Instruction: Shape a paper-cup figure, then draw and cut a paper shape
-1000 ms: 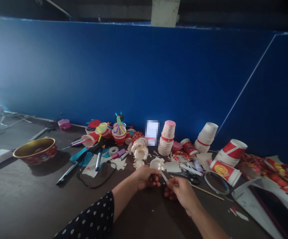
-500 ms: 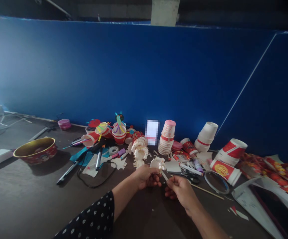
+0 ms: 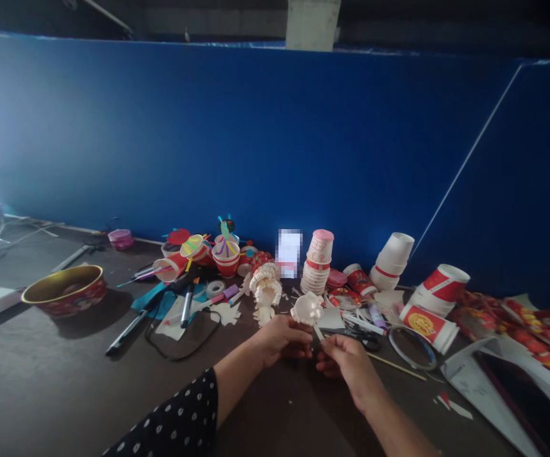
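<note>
The left hand (image 3: pixel 281 339) and right hand (image 3: pixel 348 365) are close together at about 6 o'clock in the view, nearly touching. The left fingers (image 3: pixel 298 341) pinch a curled white paper-cup piece (image 3: pixel 307 310), and the right fingers (image 3: pixel 336 346) pinch a thin white stick (image 3: pixel 319 332) running up to it. The piece shows frilled, curled edges, and looks less built up than the tiered paper-cup figure (image 3: pixel 266 292) standing just beyond it at about 12 o'clock, with colourful cut-cup pieces (image 3: pixel 227 257) further left. A stack of paper cups (image 3: pixel 316 266) and scissors (image 3: pixel 367 341) lie toward 1 o'clock, a red-and-gold bowl (image 3: pixel 63 291) far off at 9 o'clock. The fingers hide how the stick meets the piece, so whether they are joined is hard to tell, and a blurred patch (image 3: pixel 288 252) behind the figure cannot be made out
</note>
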A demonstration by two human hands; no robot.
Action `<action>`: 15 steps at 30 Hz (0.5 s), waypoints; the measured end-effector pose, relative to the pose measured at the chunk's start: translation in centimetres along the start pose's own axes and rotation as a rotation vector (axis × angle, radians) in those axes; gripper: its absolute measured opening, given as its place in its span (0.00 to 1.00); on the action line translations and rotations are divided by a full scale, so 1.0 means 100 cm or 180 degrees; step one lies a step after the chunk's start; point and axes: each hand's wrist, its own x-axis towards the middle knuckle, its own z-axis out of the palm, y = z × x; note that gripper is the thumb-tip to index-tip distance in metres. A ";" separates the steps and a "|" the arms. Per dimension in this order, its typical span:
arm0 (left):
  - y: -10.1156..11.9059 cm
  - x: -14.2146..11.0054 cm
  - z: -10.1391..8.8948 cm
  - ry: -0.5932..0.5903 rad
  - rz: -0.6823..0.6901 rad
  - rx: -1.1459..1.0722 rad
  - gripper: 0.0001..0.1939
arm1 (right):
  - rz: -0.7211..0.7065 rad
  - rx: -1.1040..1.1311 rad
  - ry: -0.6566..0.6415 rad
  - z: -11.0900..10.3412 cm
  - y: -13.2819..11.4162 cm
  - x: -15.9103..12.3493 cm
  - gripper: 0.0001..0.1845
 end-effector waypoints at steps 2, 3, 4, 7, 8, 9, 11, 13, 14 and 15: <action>-0.003 0.001 0.003 0.0082 0.0063 0.0053 0.13 | -0.0020 0.0067 0.0013 0.000 0.000 0.000 0.12; -0.004 0.001 0.005 0.0144 0.0101 0.0099 0.12 | -0.0017 0.0084 0.0027 0.000 0.000 0.000 0.12; -0.004 0.001 0.007 0.0209 0.0134 0.0156 0.11 | -0.0010 0.0100 0.0039 0.000 -0.001 0.000 0.12; -0.006 0.000 0.014 0.0363 0.0210 0.0413 0.11 | 0.0009 0.0172 0.0026 0.004 0.000 -0.001 0.11; -0.007 0.000 0.017 0.0430 0.0209 0.0508 0.12 | 0.0001 0.0199 0.0000 0.006 0.000 -0.002 0.11; -0.008 -0.001 0.019 0.0500 0.0196 0.0601 0.14 | -0.0016 0.0220 -0.0040 0.007 0.000 -0.003 0.11; -0.010 -0.003 0.024 0.0681 0.0154 0.0618 0.17 | -0.0072 0.0246 -0.0137 0.009 0.001 -0.004 0.12; -0.013 -0.004 0.027 0.0611 0.0194 0.0540 0.17 | -0.0137 0.0251 -0.0241 0.010 0.002 -0.005 0.13; -0.015 -0.004 0.027 0.0612 0.0243 0.0482 0.16 | -0.0163 0.0249 -0.0289 0.010 0.002 -0.006 0.13; -0.016 -0.004 0.027 0.0636 0.0300 0.0429 0.16 | -0.0185 0.0244 -0.0323 0.010 0.002 -0.007 0.14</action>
